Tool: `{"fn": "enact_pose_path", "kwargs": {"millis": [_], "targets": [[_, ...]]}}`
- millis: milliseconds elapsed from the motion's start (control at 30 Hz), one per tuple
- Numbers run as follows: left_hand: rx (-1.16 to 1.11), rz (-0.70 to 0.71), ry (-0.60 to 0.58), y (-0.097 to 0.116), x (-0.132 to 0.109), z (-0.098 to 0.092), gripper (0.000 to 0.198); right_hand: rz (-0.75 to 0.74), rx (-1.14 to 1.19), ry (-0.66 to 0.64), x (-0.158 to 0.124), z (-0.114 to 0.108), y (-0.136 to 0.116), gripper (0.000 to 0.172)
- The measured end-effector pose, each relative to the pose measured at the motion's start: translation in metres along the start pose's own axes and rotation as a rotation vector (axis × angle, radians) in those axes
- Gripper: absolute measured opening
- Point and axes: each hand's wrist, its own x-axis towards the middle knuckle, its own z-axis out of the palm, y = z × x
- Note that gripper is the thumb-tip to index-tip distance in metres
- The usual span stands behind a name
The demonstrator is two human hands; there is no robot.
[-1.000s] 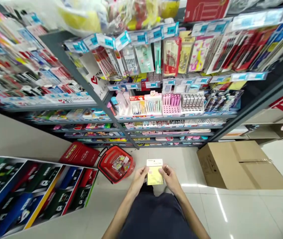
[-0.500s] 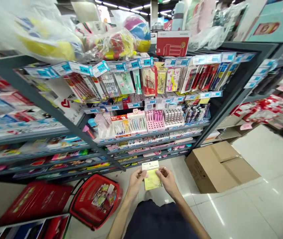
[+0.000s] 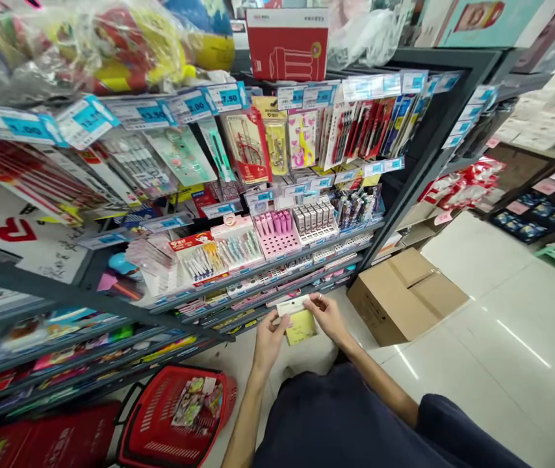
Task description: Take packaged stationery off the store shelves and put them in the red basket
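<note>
A small yellow packet of sticky notes (image 3: 299,323) with a white header card is held in front of me, low over the floor. My left hand (image 3: 268,339) grips its left edge with closed fingers. My right hand (image 3: 327,315) pinches its top right corner; a ring shows on one finger. The packet hangs just in front of the lowest rows of a stationery shelf (image 3: 277,260) stocked with pens, erasers and hanging blister packs.
A red shopping basket (image 3: 175,416) with a few packets in it stands on the floor at the lower left, beside a stack of red baskets (image 3: 48,442). A closed cardboard box (image 3: 404,292) sits on the tiled floor to the right. More shelving runs along the right aisle.
The view has swung right and closer to the shelf. Both hands have carried the yellow packet up and forward towards the lower shelf rows, keeping hold of it.
</note>
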Motion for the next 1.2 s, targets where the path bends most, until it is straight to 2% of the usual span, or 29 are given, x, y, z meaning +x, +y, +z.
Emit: {"fn": "enact_pose_path", "kwargs": {"millis": [133, 267, 400, 533, 667, 800, 933, 1067, 1200], "targets": [[0.030, 0.074, 0.033, 0.013, 0.050, 0.048, 0.047, -0.093, 0.011, -0.061, 0.038, -0.051, -0.024, 0.030], [-0.025, 0.088, 0.092, 0.024, 0.095, 0.120, 0.043, -0.079, 0.083, -0.059, 0.076, -0.125, -0.042, 0.031], [-0.097, -0.011, 0.127, 0.032, 0.126, 0.197, 0.041, -0.058, 0.147, -0.024, 0.106, -0.197, -0.061, 0.033], [-0.056, -0.020, 0.134, 0.042, 0.156, 0.255, 0.039, -0.085, 0.135, 0.004, 0.129, -0.251, -0.081, 0.031], [0.024, 0.000, 0.125, 0.049, 0.180, 0.283, 0.041, -0.115, 0.117, 0.047, 0.144, -0.281, -0.093, 0.030], [0.045, 0.023, 0.064, 0.048, 0.193, 0.292, 0.045, -0.139, 0.093, 0.093, 0.149, -0.291, -0.101, 0.031], [0.034, 0.074, -0.011, 0.036, 0.209, 0.306, 0.041, -0.147, 0.013, 0.096, 0.154, -0.298, -0.111, 0.035], [-0.027, 0.099, -0.087, 0.025, 0.240, 0.343, 0.039, -0.138, -0.033, 0.148, 0.179, -0.324, -0.125, 0.040], [-0.072, 0.150, -0.112, 0.030, 0.292, 0.389, 0.045, -0.157, -0.011, 0.160, 0.233, -0.363, -0.139, 0.043]]}}
